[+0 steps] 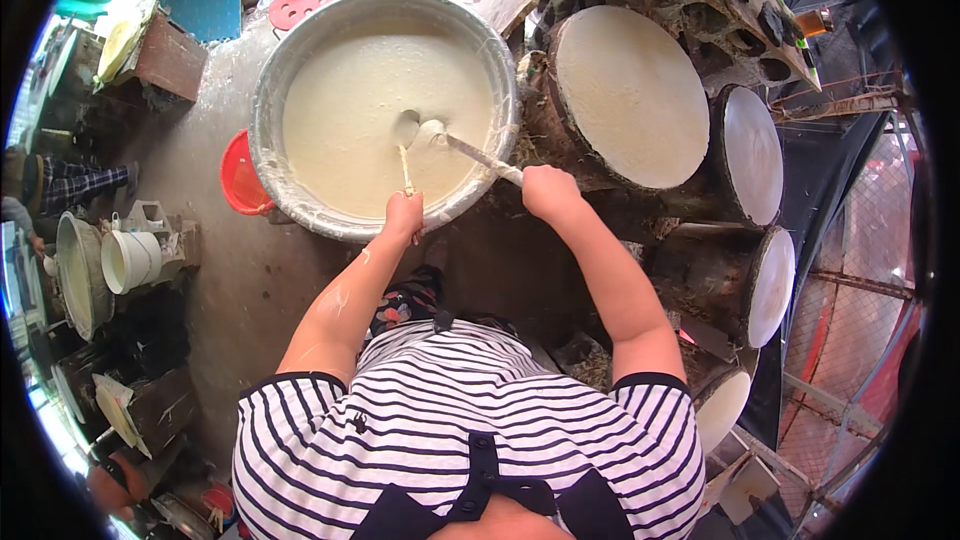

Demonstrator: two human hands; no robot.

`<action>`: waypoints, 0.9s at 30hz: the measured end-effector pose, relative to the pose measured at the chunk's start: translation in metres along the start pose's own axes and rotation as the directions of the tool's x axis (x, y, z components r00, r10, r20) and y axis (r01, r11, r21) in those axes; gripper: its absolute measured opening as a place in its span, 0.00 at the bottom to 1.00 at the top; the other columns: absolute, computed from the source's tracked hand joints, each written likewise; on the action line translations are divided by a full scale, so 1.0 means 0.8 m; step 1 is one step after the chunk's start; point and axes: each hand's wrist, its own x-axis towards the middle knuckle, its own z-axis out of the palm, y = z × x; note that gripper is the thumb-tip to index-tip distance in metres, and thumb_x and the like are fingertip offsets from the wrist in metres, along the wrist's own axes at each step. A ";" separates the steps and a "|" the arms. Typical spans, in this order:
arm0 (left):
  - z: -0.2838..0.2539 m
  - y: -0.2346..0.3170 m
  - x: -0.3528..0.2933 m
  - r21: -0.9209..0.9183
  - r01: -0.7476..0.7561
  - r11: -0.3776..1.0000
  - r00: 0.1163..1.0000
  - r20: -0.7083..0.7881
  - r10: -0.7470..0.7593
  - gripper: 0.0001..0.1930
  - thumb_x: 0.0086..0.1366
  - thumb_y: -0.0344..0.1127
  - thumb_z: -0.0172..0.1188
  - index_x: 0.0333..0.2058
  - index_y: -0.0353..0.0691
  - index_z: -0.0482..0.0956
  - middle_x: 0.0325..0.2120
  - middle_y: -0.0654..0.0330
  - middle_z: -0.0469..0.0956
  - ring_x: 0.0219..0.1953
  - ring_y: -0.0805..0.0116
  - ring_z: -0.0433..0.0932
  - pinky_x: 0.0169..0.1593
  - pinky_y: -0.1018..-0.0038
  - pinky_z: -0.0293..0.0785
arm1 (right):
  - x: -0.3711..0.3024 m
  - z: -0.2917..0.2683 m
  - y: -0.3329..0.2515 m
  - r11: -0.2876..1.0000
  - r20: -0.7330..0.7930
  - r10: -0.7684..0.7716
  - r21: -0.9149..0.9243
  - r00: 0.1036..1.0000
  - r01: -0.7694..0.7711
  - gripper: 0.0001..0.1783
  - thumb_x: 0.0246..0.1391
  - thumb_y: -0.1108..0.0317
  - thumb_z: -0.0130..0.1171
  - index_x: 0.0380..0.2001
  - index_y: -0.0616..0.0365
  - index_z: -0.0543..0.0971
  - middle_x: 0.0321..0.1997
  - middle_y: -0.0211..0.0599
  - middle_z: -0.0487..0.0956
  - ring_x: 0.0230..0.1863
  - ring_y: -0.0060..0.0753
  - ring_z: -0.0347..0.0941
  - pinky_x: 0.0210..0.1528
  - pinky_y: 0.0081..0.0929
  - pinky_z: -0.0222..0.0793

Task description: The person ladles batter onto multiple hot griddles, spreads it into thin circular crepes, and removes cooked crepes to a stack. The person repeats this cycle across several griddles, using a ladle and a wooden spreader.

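A large metal basin in front of me holds pale, cream-coloured batter. My left hand is closed round the batter-coated handle of a ladle, whose round bowl lies at the batter's surface. From the right, my right hand grips the end of a long-handled tool. Its rounded, batter-coated head is beside the ladle's bowl, and I cannot make out its exact kind. Splashes of batter mark my left forearm.
Right of the basin stands a drum-like stove with a wide, pale round top. Several smaller round tops, one greyish, curve down the right side. A red bucket sits against the basin's left; a white bucket and another person's checked clothing are farther left.
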 end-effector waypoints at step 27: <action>0.008 0.181 -0.379 -0.739 -0.429 0.520 0.794 -0.034 0.607 0.11 0.68 0.39 0.43 0.29 0.40 0.64 0.15 0.67 0.61 0.11 0.82 0.57 0.09 0.85 0.53 | -0.213 -0.208 0.121 0.822 -0.811 -0.466 -0.249 0.353 0.511 0.13 0.53 0.67 0.55 0.43 0.50 0.77 0.21 0.37 0.73 0.20 0.36 0.71 0.21 0.34 0.66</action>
